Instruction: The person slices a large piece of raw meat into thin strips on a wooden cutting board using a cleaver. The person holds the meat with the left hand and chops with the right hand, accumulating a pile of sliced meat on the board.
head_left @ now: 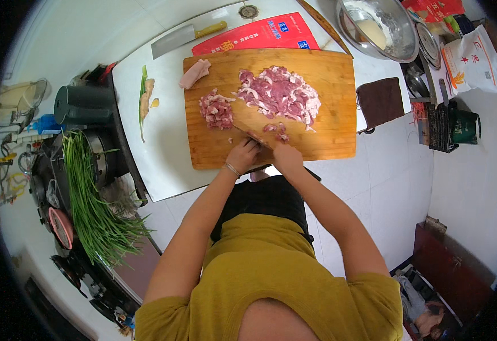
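My right hand (pixel 287 157) is closed round the handle of a kitchen knife (pixel 250 132), low over the near edge of a wooden cutting board (pixel 328 139). The blade slants away to the left, its face showing the board's colour. Against its near side, my left hand (pixel 244 156) has its fingers bent and drawn together; whatever they pinch is hidden. A few meat pieces (pixel 277 132) lie just beyond the blade. Farther off are a wide heap of sliced meat (pixel 282 94) and, left of it, a small pile of diced meat (pixel 216 109). A pale meat slab (pixel 195 74) rests at the board's far left corner.
Behind the board lie a cleaver (pixel 174 41) with a yellow handle and a red printed sheet (pixel 260 35). A metal bowl (pixel 393 34) with dough stands far right, near a dark cloth (pixel 380 101). Ginger (pixel 146 96) lies left; long green stalks (pixel 92 204) hang beside the table.
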Demonstrator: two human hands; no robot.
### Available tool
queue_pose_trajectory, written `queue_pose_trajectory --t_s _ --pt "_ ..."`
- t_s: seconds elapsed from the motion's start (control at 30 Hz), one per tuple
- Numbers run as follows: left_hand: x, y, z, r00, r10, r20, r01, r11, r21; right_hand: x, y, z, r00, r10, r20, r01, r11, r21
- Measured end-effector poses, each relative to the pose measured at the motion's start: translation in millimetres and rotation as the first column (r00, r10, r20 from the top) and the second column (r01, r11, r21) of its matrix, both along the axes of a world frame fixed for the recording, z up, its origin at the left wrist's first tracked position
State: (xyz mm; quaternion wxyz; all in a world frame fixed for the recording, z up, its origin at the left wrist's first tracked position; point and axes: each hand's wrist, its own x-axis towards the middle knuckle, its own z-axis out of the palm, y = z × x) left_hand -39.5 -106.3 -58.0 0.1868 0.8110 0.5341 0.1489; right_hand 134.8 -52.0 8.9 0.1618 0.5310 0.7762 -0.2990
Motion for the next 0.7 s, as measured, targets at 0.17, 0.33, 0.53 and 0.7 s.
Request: queue_pose_trajectory --t_s 0.17,0.33,0.53,0.7 --pt "-1.8 1.9 8.9 1.0 -0.013 0.01 0.012 1.0 0.018 20.4 -11.9 -10.2 0.996 -0.056 -0.07 0.059 0.997 0.05" --pt "0.0 -0.5 1.5 1.0 0.015 0.027 -0.016 0.999 0.042 32.7 -16.6 -0.6 0.997 -0.01 -0.074 0.013 0.999 0.048" --pt "1.0 -0.5 10.8 1.0 -0.007 -0.009 0.009 0.989 0.15 0.4 16.5 5.5 0.98 -0.168 -0.107 0.174 0.983 0.056" --pt "0.7 -5.6 16.8 0.994 0.002 -0.113 0.022 0.977 0.21 26.2 8.4 10.1 0.991 -0.096 -0.092 0.098 0.995 0.027"
